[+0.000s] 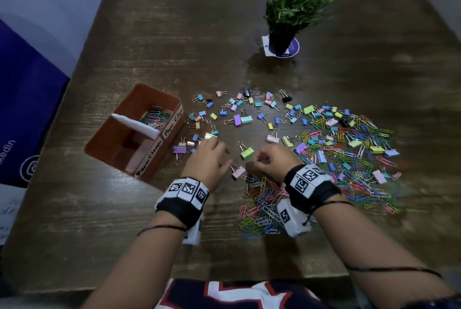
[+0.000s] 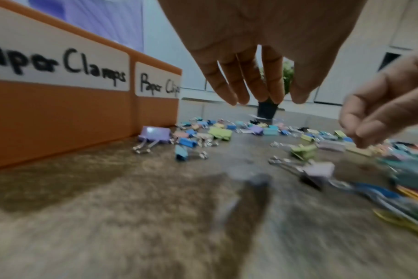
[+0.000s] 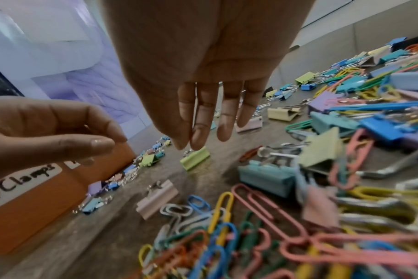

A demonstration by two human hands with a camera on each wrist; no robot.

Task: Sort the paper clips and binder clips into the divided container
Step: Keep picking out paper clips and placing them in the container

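An orange divided container (image 1: 157, 91) stands at the left, its front labelled "Paper Clamps" and "Paper Clips" (image 2: 60, 113). Coloured paper clips (image 1: 156, 116) lie in its far compartment. Small binder clips (image 1: 239, 119) are scattered over the table. My left hand (image 1: 209, 156) hovers right of the container, fingers (image 2: 258, 85) straight and holding nothing. My right hand (image 1: 269, 161) hangs beside it with loosely curled fingers (image 2: 360, 132) just above a green binder clip (image 3: 194, 158); I see nothing in them. A pale pink binder clip (image 1: 238, 171) lies between the two hands.
A heap of paper clips (image 1: 262, 209) lies under my right wrist. A wider mix of paper clips and binder clips (image 1: 349, 154) spreads to the right. A potted plant (image 1: 291, 9) stands at the back. The table's left edge runs close to the container.
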